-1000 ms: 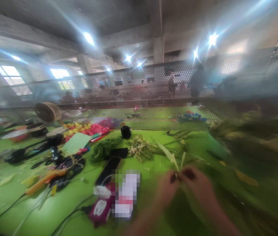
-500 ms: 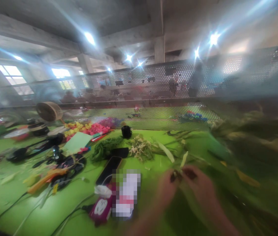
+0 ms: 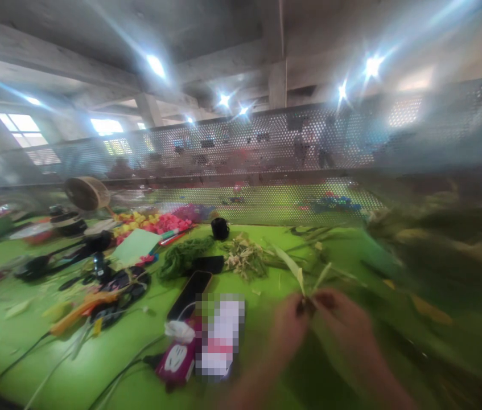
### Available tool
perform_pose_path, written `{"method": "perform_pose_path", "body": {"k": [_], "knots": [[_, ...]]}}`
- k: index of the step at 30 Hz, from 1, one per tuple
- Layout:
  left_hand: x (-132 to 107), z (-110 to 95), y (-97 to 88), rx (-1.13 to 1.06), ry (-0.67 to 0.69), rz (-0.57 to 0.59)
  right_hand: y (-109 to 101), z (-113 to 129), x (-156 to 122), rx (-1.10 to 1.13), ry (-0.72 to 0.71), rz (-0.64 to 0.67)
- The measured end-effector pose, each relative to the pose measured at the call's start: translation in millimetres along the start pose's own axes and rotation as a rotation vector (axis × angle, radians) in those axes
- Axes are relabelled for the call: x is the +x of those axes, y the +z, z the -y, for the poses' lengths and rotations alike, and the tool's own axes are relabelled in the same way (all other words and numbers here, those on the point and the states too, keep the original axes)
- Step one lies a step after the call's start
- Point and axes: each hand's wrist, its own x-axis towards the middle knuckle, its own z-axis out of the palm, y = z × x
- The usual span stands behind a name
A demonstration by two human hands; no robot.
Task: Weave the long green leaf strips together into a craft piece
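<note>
My left hand (image 3: pixel 291 316) and my right hand (image 3: pixel 343 313) are close together over the green table, thumbs and fingertips pinched. Between them they hold a pale green, leaf-like strip (image 3: pixel 322 275), its tip poking up past the right fingers. A second pale strip (image 3: pixel 291 263) slants down to the left fingertips; whether it is a separate piece I cannot tell. The fingers hide the lower parts of both. Beyond the hands lies a heap of small pale, curled pieces (image 3: pixel 244 259).
A dark phone (image 3: pixel 190 295), a purple tissue pack (image 3: pixel 176 361) and a blurred-out white item (image 3: pixel 220 339) lie left of my hands. Further left are an orange-handled tool (image 3: pixel 81 314) with cords and a pink-yellow heap (image 3: pixel 168 223). Leafy material (image 3: pixel 445 239) crowds the right. A perforated screen (image 3: pixel 241 151) stands behind.
The strip tips at my fingers have spread apart into a V: the right one leans further right, and the left one now meets the left fingertips. Both hands stay nearly in place.
</note>
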Motion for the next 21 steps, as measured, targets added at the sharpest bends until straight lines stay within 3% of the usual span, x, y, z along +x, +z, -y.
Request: {"method": "perform_pose_path", "body": {"k": [4, 10, 16, 21], "knots": [[3, 4, 0.6, -0.186, -0.056, 0.057, -3, 4, 7, 0.119, 0.149, -0.117], [0, -5, -4.1, -0.156, -0.052, 0.184, -6, 8, 12, 0.164, 0.324, -0.061], [1, -2, -5.2, -0.229, -0.154, 0.246, -13, 11, 7, 0.319, 0.145, -0.026], [7, 16, 0.2, -0.296, -0.169, 0.246, -17, 6, 8, 0.093, 0.083, 0.081]]}}
